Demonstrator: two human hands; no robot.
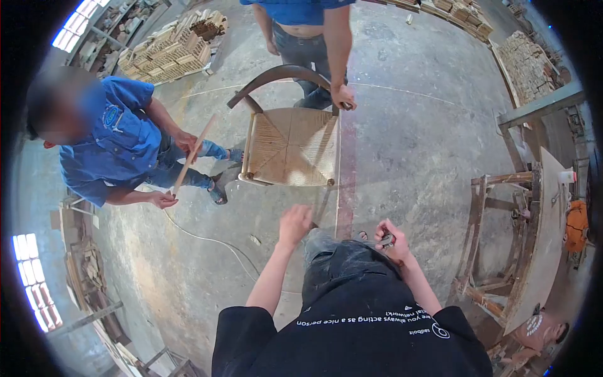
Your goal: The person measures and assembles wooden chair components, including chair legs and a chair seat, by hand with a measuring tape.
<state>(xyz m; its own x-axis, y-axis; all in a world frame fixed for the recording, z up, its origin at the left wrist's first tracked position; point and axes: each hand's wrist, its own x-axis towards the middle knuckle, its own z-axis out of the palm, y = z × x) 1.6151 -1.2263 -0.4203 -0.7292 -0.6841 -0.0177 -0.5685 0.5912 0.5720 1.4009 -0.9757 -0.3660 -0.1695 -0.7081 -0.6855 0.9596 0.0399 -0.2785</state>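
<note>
My right hand (391, 240) is closed around a small red and silver tool (388, 240), right of my lap. My left hand (295, 224) is raised in front of my body, below the chair, and touches nothing visible; how its fingers are held is unclear. A wooden chair (289, 144) with a woven seat and a curved dark back rail (276, 74) stands ahead of me. A co-worker's hand (343, 97) rests on the right end of that rail. At the left, another co-worker in a blue shirt (122, 138) holds a thin wooden strip (195, 154) in both hands.
Stacked wood pieces (169, 53) lie at the back left, with more wood (527, 69) at the back right. A wooden workbench (537, 245) stands on the right, a person (541, 332) beyond it. A hose (217, 241) crosses the floor at left.
</note>
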